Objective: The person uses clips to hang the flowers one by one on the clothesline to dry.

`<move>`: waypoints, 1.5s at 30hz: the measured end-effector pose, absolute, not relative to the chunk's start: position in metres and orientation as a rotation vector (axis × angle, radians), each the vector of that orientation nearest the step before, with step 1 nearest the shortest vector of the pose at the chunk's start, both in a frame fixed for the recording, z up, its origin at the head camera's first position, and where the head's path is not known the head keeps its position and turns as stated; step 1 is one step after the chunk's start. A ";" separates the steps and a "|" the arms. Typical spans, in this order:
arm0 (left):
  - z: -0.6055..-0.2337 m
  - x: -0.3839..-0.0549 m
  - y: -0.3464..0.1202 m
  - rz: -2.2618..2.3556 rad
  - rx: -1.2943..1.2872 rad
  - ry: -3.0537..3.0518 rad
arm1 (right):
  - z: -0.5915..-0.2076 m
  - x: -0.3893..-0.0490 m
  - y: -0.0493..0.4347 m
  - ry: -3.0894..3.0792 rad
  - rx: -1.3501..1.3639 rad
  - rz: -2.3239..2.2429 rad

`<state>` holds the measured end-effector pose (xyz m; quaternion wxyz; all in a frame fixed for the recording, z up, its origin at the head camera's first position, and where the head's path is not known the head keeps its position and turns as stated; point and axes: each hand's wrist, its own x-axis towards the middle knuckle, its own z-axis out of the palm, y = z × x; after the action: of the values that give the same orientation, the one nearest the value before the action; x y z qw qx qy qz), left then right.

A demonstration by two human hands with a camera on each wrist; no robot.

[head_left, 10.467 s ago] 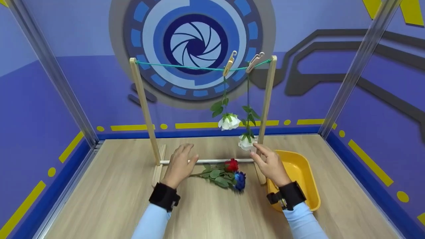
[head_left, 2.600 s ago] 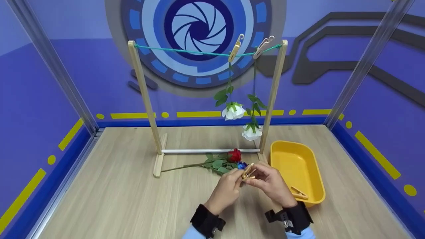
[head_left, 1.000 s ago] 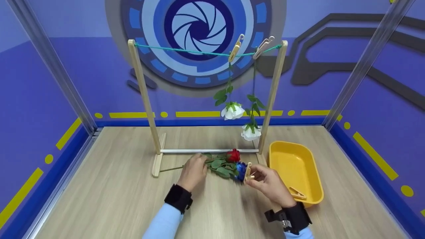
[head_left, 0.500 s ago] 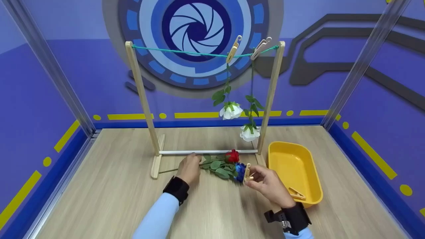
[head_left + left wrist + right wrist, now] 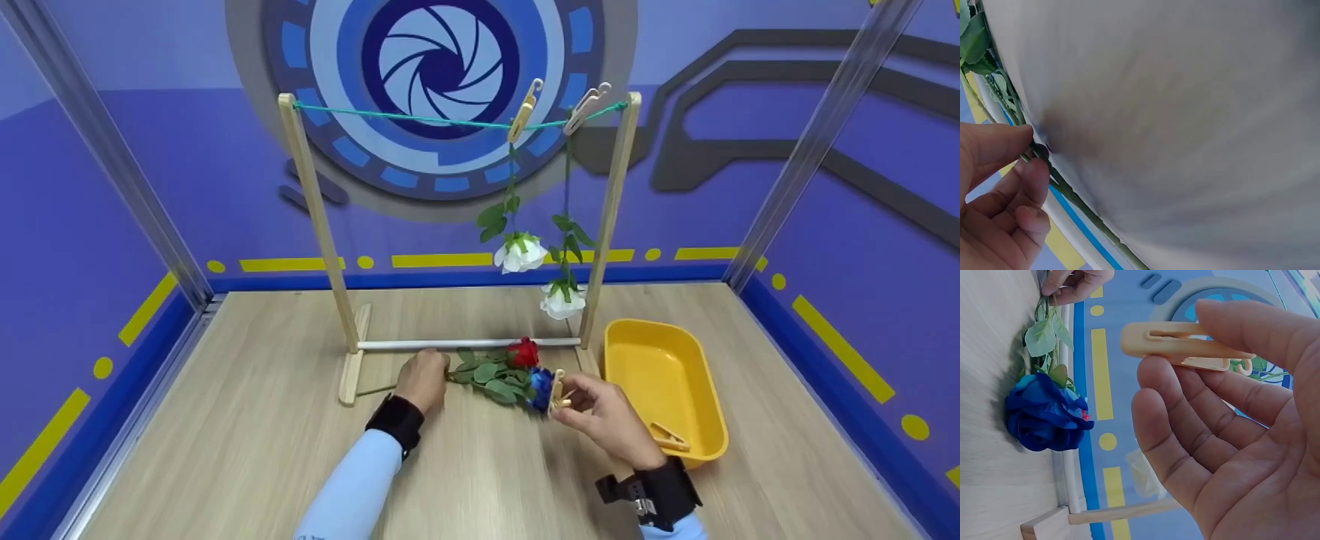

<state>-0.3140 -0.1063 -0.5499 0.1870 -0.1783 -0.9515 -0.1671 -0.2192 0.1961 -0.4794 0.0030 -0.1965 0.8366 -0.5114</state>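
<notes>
My left hand pinches a green rose stem between thumb and fingertips, low over the table. A blue rose and a red rose lie there with leaves overlapping; whether the pinch takes one stem or both, I cannot tell. Between the thumb and fingers of my right hand is a pale yellow clothespin, held beside the blue bloom. Two white roses, one higher and one lower, hang head down from a green cord, clipped by a yellow clothespin and a pale pink clothespin.
A wooden frame with a left post and a right post carries the cord. Low across it runs a white bar. On the right stands a yellow tray with another clothespin inside.
Earlier, both hands were together at the clothespin. The left hand has since moved left to the rose stems and slid slightly along them. The right hand keeps the clothespin near the blue rose.
</notes>
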 end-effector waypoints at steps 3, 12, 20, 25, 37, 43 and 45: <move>-0.549 -0.315 -0.107 -0.463 -0.505 -2.654 | -0.480 -0.219 0.196 2.622 -0.622 -1.602; -0.540 -0.314 -0.107 -0.477 -0.487 -2.596 | -0.483 -0.221 0.196 2.676 -0.621 -1.562; -0.534 -0.306 -0.104 -0.741 -0.422 -2.614 | -0.483 -0.221 0.193 2.664 -0.624 -1.570; -0.524 -0.299 -0.103 -0.920 -0.356 -2.577 | -0.483 -0.220 0.192 2.655 -0.623 -1.581; -0.504 -0.289 -0.100 -1.000 -0.328 -2.371 | -0.482 -0.219 0.192 2.652 -0.618 -1.579; -0.502 -0.282 -0.099 -1.079 -0.358 -2.289 | -0.483 -0.219 0.192 2.662 -0.655 -1.594; -0.503 -0.279 -0.099 -1.103 -0.361 -2.266 | -0.483 -0.219 0.192 2.655 -0.664 -1.600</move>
<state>-0.2790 -0.0991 -0.5032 0.2935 -0.1355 -0.8508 -0.4143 -0.2193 0.1917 -0.4833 -0.0145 -0.2095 0.8374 -0.5046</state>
